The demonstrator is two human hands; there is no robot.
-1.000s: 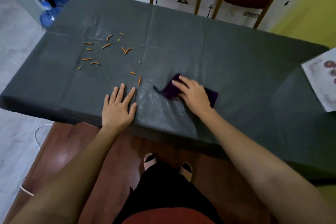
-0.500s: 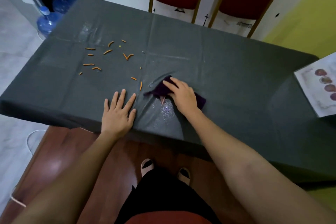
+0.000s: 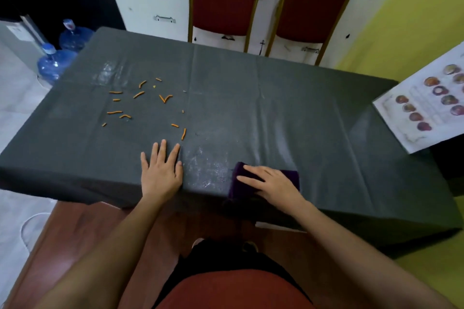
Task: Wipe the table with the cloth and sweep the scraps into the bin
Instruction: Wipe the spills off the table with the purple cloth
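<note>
R hand (image 3: 272, 183) lies flat, palm down, pressing the purple cloth (image 3: 291, 175) at the table (image 3: 276, 108) near edge. L hand (image 3: 160, 170) is spread flat, empty, beside it. Orange scraps (image 3: 140, 103) lie up-left toward the far-left corner, nearer the L hand; no bin visible.

two red chairs (image 3: 271, 0) with gold frames at the far side; two blue water jugs (image 3: 56, 59) on the floor far left; printed sheet (image 3: 426, 105) at the right.
</note>
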